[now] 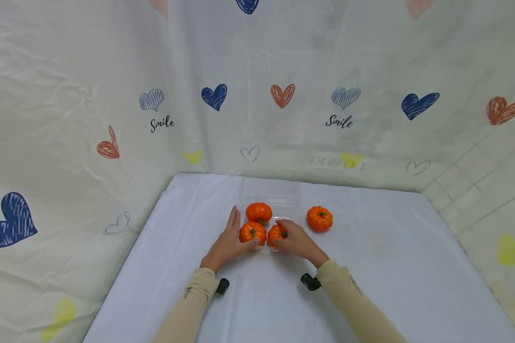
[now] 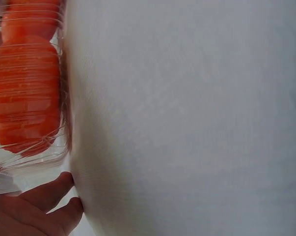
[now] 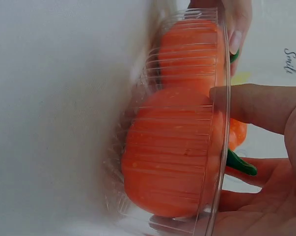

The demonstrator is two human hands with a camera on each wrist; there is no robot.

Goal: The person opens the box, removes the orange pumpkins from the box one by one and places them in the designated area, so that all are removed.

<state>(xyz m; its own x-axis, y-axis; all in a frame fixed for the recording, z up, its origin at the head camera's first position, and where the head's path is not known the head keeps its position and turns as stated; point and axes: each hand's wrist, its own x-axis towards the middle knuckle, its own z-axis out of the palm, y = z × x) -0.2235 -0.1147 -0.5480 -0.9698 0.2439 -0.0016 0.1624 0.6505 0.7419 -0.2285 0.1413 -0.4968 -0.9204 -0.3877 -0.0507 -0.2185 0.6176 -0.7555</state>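
Observation:
A clear plastic box (image 1: 268,250) stands with its lid (image 1: 268,190) folded back. Inside it are orange toy pumpkins with green stems: one at front left (image 1: 251,231), one behind it (image 1: 259,211) and one at front right (image 1: 274,234). My left hand (image 1: 227,245) lies along the box's left side, fingers straight and thumb at the front rim by the front-left pumpkin. In the left wrist view, fingertips (image 2: 64,184) are low beside the box corner. With thumb and fingers round it, my right hand (image 1: 299,242) grips the front-right pumpkin (image 3: 167,157).
Another orange pumpkin (image 1: 319,219) sits on the white tablecloth (image 1: 377,267) right of the box. Behind the table hangs a pale curtain (image 1: 304,57) printed with hearts. Black wrist devices (image 1: 311,282) show beneath both forearms.

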